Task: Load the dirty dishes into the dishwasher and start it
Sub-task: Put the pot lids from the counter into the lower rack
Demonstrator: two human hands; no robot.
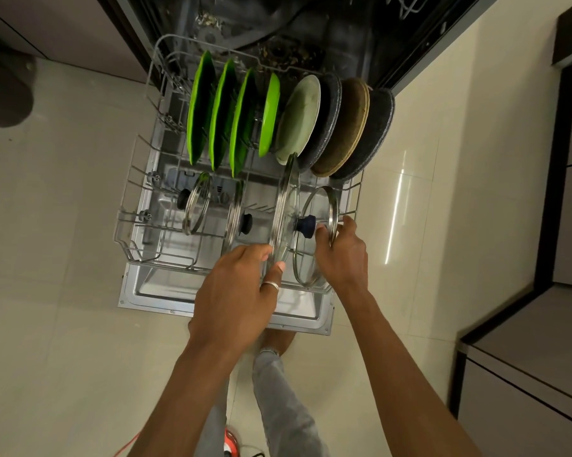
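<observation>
Holding, left hand [241, 285]: fingers and thumb pinch the near rim of the large glass lid [283, 206]; silver ring [270, 285] on one digit.
Holding, right hand [342, 255]: fingers curled over the rim of the right-hand glass lid [330, 206], thumb just beside a dark blue knob [306, 225].
Knob: sits between the two held lids; cannot tell which lid it belongs to.
Large lid: on edge in the near row of the lower rack [136, 225], right of centre, far edge just by the pale plate [299, 120].
Right-hand lid: on edge, tilted, at the rack's near right corner.
Other lids: small glass lid [197, 202] at near left, another lid [234, 216] between it and the large one; both on edge.
Far row, left to right: four green plates [200, 107], the pale plate, dark speckled plate [327, 123], brown plate [347, 127], second speckled plate [373, 133]; all upright.
Rack: pulled out over the open dishwasher door [152, 291].
Tub floor [278, 51]: scattered debris.
</observation>
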